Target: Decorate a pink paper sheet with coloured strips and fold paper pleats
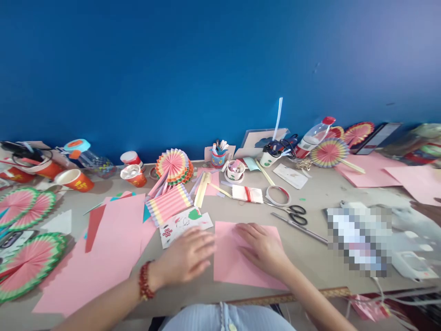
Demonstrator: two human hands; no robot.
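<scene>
A pink paper sheet [231, 262] lies on the table in front of me. My right hand [263, 246] rests flat on it, fingers stretched out toward its upper left part. My left hand [188, 257] lies at the sheet's left edge, fingers spread and slightly blurred by motion. On my left wrist is a red bead bracelet [144, 280]. Just above my left hand lies a white card [184, 224] with red and green drawings.
Large pink sheets [110, 243] cover the left. Folded paper fans [29, 264] lie far left, more fans [174, 166] at the back. Scissors [292, 212], a tape ring [277, 195], paper cups [74, 180], a bottle [315, 134] and a ruler [285, 299] at the front edge.
</scene>
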